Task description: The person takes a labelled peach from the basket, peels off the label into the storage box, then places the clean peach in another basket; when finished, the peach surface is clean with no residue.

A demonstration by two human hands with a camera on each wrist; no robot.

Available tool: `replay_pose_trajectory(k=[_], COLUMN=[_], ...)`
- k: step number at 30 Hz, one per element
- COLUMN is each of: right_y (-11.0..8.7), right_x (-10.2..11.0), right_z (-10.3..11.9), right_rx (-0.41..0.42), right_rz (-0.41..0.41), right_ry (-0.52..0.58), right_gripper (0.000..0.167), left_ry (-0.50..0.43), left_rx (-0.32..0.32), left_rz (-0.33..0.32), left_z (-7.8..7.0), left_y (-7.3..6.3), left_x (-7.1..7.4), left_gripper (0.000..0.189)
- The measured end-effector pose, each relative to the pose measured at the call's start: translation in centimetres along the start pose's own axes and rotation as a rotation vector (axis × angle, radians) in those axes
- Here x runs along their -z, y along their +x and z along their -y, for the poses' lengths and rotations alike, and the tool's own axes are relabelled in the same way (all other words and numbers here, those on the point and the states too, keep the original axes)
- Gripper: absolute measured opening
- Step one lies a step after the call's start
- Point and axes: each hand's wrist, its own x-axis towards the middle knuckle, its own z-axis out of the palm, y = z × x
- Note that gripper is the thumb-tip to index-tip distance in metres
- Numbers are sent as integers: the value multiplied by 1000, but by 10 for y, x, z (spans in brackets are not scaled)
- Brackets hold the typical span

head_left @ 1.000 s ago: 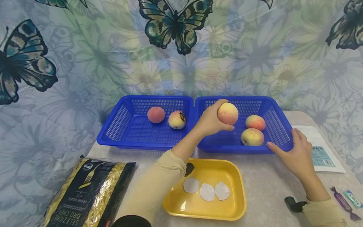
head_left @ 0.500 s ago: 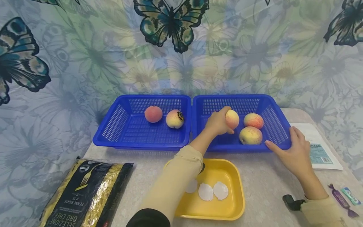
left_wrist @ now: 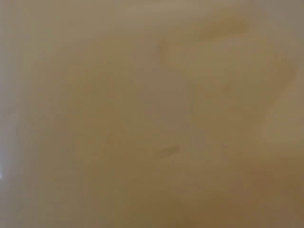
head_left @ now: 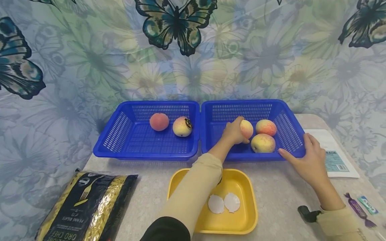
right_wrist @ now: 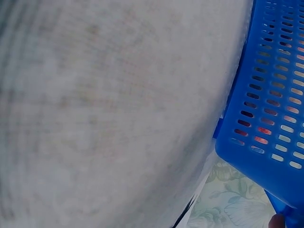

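Note:
My left hand [head_left: 233, 133] grips a yellow-pink peach [head_left: 246, 129] low inside the right blue basket [head_left: 217, 107], its palm side hidden. Two more peaches lie just right of it: a redder peach [head_left: 266, 127] at the back and a yellower peach [head_left: 263, 143] in front. At that basket's front right corner, my right hand [head_left: 310, 164] holds the rim, thumb on the front edge and fingers on the right side. One fingertip [right_wrist: 277, 221] shows beside the slotted basket wall [right_wrist: 266, 109] in the right wrist view. The left wrist view is a yellowish blur.
The left blue basket [head_left: 144, 155] holds a pink peach [head_left: 159, 122] and a peach with a dark mark [head_left: 182, 126]. A yellow tray [head_left: 253, 214] with white paper discs [head_left: 216, 204] lies under my left forearm. Around are a pasta bag [head_left: 87, 204], a white packet [head_left: 339, 160] and wrapped candies [head_left: 357, 207].
My left hand has lowered the peach into the right basket, beside the other two, moving slightly right. The right hand keeps its hold on the rim. The head view has shifted a little.

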Motion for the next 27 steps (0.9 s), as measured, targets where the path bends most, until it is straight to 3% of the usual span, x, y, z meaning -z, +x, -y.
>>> replay_pose_trajectory(k=[10, 16, 21, 27], right_y=[1, 0, 0, 0], right_x=[0, 1, 0, 1], right_z=[2, 1, 1, 2], right_rx=[-3, -3, -5, 2], right_rz=[3, 5, 8, 0], right_ry=[-9, -15, -13, -12], right_gripper=[107, 106, 107, 106], left_ry=[-15, 53, 49, 79], left_rx=[12, 2, -46, -104], left_rz=[38, 76, 56, 55], left_z=[2, 3, 3, 3], left_y=[5, 8, 7, 7], left_x=[-4, -7, -8, -7], left_gripper=[94, 98, 102, 89])
